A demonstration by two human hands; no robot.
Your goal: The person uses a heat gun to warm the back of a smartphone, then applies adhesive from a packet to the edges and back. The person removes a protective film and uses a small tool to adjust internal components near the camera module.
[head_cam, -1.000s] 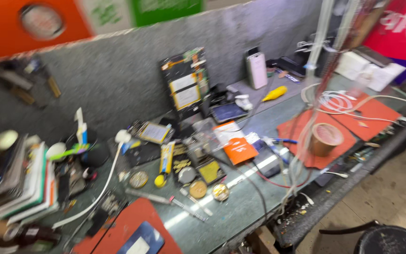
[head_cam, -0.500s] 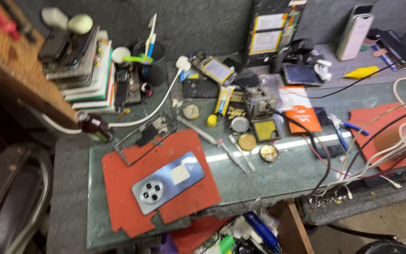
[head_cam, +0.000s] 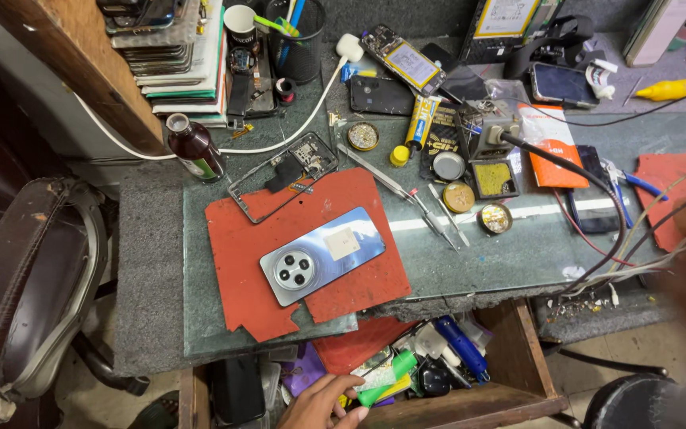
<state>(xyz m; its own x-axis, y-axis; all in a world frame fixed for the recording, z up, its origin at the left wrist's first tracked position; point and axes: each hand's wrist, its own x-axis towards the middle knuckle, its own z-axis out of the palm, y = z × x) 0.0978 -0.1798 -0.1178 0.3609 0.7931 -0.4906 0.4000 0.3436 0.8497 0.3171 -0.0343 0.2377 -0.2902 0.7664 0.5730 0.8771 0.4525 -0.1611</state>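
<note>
one hand (head_cam: 321, 403) reaches up from the bottom edge into the open drawer (head_cam: 470, 401) under the worktop (head_cam: 518, 246), palm down, fingers curled loosely with their tips touching a green-handled tool (head_cam: 387, 380); whether the grip is pressed onto it or only resting there, i cannot tell, and which hand it is cannot be told either. a blurred shape at the right edge may be the other arm, too smeared to read. the drawer is crowded: a blue-handled tool (head_cam: 464, 349) lies just beside the green one, among dark odds and a red scrap. above, on the worktop, one silver-blue phone (head_cam: 323, 254) lies face down on a red mat (head_cam: 279, 238), its round camera cluster toward the left. one phone frame (head_cam: 283, 171) lies beside the mat's upper edge, one brown bottle (head_cam: 194, 147) stands at the left, and two tweezers (head_cam: 438, 218) lie to the right near four small round tins (head_cam: 459, 196).
</note>
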